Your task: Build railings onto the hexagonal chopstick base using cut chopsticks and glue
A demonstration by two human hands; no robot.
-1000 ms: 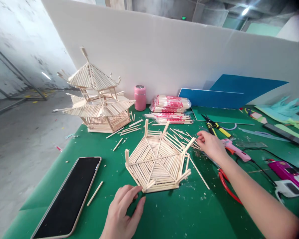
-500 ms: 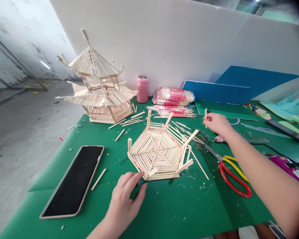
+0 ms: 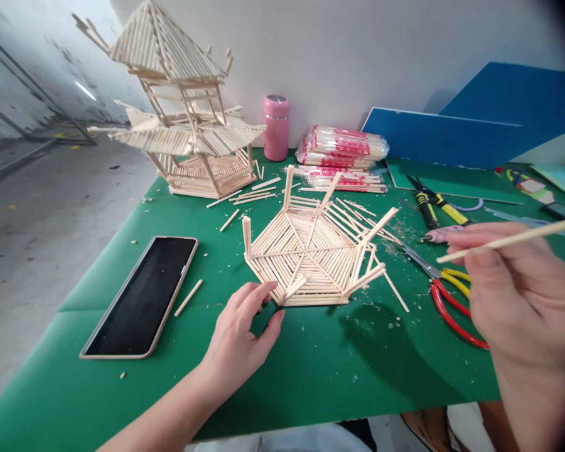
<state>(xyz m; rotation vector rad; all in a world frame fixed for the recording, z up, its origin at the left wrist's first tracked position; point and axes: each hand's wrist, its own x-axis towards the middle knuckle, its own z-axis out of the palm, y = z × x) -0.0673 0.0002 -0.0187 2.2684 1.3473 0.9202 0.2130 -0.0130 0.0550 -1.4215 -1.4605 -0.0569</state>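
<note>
A flat polygonal base of wooden sticks [image 3: 306, 251], with short stick posts leaning up at its corners, lies in front of me. My left hand [image 3: 240, 336] rests at its near-left corner, thumb and fingers apart, fingertips at the edge beside a short post [image 3: 294, 289]. On the right, my right hand [image 3: 522, 307] is raised above the table, pinching a thin wooden stick [image 3: 532, 237] between thumb and fingers. Red-and-yellow-handled scissors [image 3: 452, 311] lie partly behind that hand. A pink glue gun [image 3: 440, 235] seems to lie behind its fingers, mostly covered.
A stick pagoda [image 3: 179, 135] stands back left, near a pink flask [image 3: 276, 129] and wrapped chopstick packs [image 3: 341, 147]. A phone [image 3: 141, 298] and a loose stick [image 3: 188, 297] lie left. Pliers [image 3: 435, 204] and blue boards [image 3: 442, 138] are back right.
My right hand has come nearer from the back right, bringing the stick, now slanted instead of upright. Pliers have come into sight behind it. My left hand keeps its place at the base's corner.
</note>
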